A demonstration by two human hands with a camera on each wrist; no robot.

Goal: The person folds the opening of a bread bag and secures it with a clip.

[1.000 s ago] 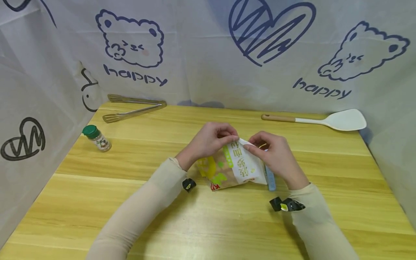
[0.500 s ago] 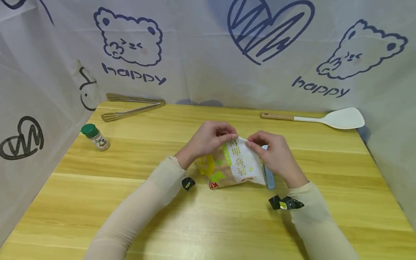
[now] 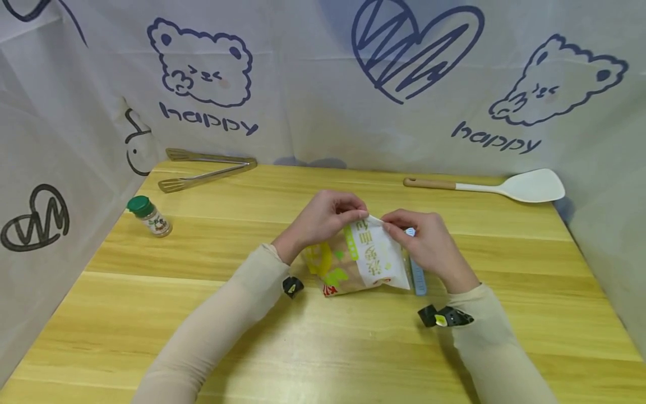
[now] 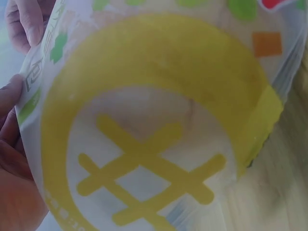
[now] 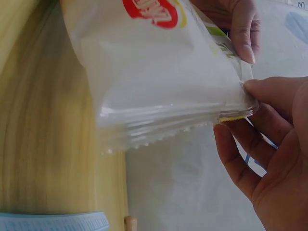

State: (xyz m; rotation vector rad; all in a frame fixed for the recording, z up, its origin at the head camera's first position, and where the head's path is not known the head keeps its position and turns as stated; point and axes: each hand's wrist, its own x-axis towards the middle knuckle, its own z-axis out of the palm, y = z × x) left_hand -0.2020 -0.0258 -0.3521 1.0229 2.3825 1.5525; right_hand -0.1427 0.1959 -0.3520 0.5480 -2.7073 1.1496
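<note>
Between left hand (image 3: 330,217) and right hand (image 3: 425,242), a printed bag (image 3: 374,261) is pinched by both at its upper edge, apparently so it is kept taut; beyond the right grip, a spatula (image 3: 536,186) is laid, perhaps for working room.

Near the middle of the table (image 3: 313,353), I'm watching a white, yellow and green printed bag (image 3: 373,261) slanting upward; the left hand (image 3: 329,217) is pinching its upper edge, the right hand (image 3: 426,244) its crimped corner.
</note>
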